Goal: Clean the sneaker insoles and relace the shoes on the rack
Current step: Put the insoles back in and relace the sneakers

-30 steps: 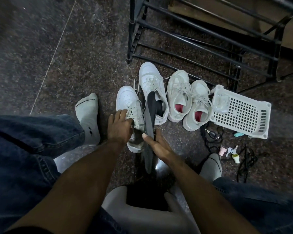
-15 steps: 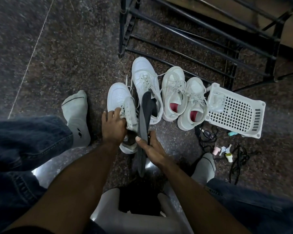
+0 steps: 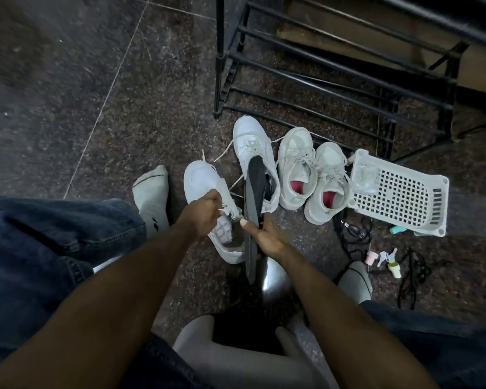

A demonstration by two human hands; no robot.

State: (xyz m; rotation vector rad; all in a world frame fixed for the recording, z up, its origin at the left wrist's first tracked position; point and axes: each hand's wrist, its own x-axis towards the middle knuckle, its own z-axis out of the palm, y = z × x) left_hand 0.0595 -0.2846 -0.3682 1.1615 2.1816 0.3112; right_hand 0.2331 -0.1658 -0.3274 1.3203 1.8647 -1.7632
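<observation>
Pinching the thin, floppy dark insole [image 3: 253, 192] near its middle, the right hand [image 3: 267, 237] should grip closer to its heel, while the left hand [image 3: 205, 217] clutches the light sneaker [image 3: 208, 192] alongside.

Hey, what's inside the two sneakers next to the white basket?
Each sneaker beside the basket shows a pink-red lining or insole at its opening. Tongues and laces cover the front, so the toe area inside cannot be seen.
</observation>
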